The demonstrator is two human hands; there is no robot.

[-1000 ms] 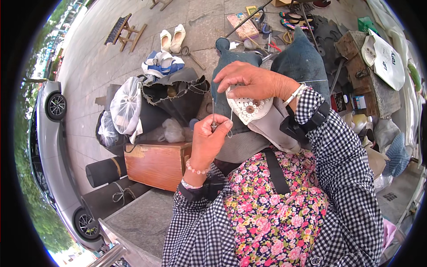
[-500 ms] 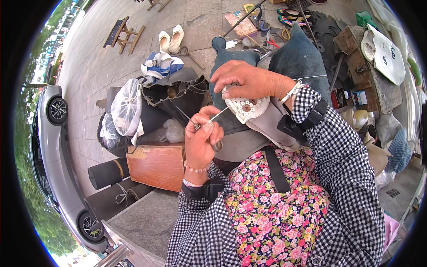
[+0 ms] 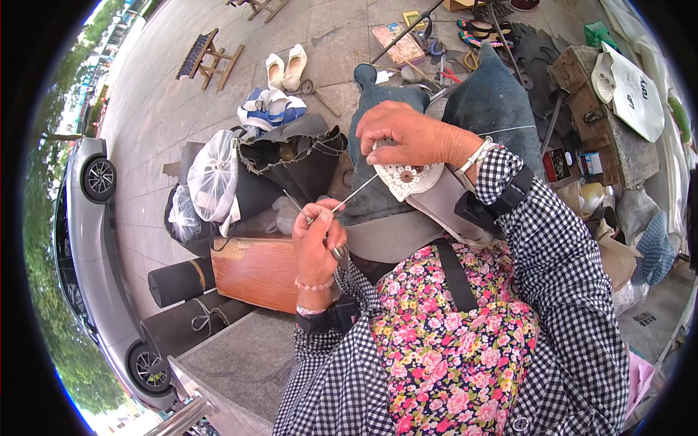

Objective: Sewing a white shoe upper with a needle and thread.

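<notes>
My right hand point(image 3: 411, 136) grips a white shoe point(image 3: 408, 180) with cut-out petal patterns and a brown centre, resting over my lap. From the shoe a white thread point(image 3: 356, 192) runs taut, down and left, into the closed fingers of my left hand point(image 3: 318, 243). That hand also holds a slim metal-tipped tool point(image 3: 294, 203), its spike pointing up and left; a rounded metal part shows below the fingers. Most of the tool's handle is hidden by the palm. My right fingers cover the upper part of the shoe.
Dark blue cloth point(image 3: 491, 98) covers my knees. Left of me stand a wooden box point(image 3: 254, 272), black rolls point(image 3: 174, 283) and a clear plastic bag point(image 3: 213, 174). White shoes point(image 3: 285, 69) and tools lie ahead on the paving. A wooden crate point(image 3: 618, 138) stands right; a silver car point(image 3: 109, 261) is far left.
My left hand has moved left and slightly down, away from the shoe, and a longer stretch of thread shows between them. My right hand keeps its hold on the shoe.
</notes>
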